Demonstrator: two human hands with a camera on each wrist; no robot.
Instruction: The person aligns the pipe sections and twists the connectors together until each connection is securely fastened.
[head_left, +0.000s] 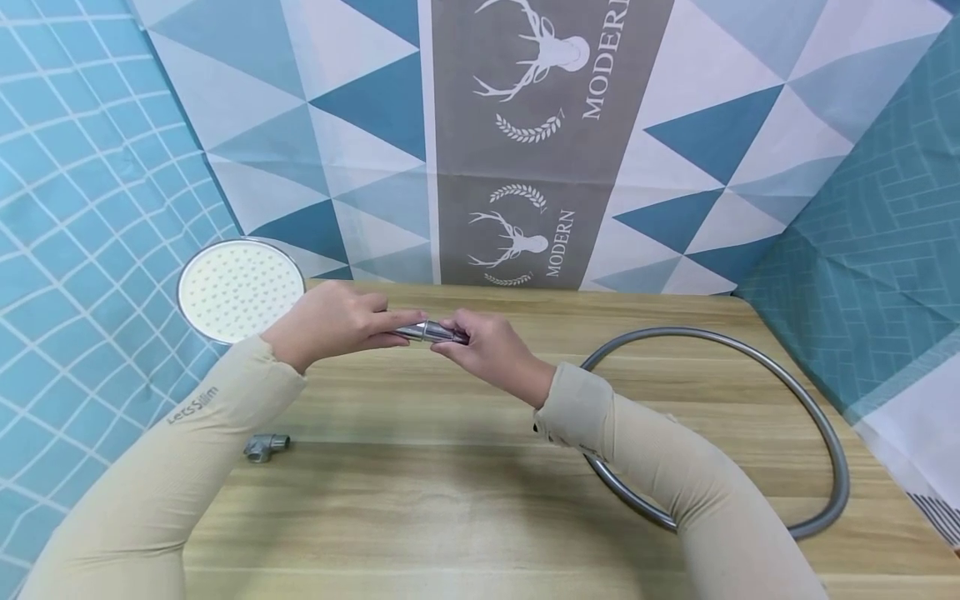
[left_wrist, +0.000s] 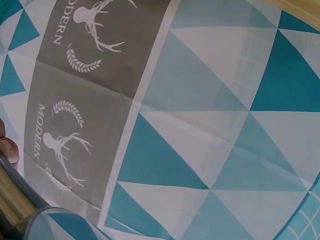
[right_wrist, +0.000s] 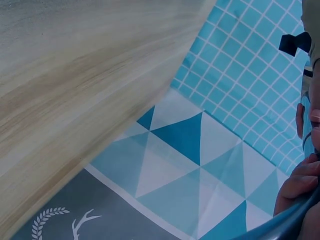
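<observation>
We see fingers of the left hand [head_left: 341,323] and right hand [head_left: 486,343] gripping a chrome tube [head_left: 430,331], which bridges the gap between them; leftward shows a round shower head [head_left: 240,290], rightward a coiled hose [head_left: 839,475] on the table [head_left: 450,508].

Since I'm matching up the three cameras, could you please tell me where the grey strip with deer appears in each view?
Head: the grey strip runs down the top centre.
Left wrist: the strip slants down the left side.
Right wrist: only part of the strip shows, bottom left.
Shared landmark: blue triangles beside it in every view.
</observation>
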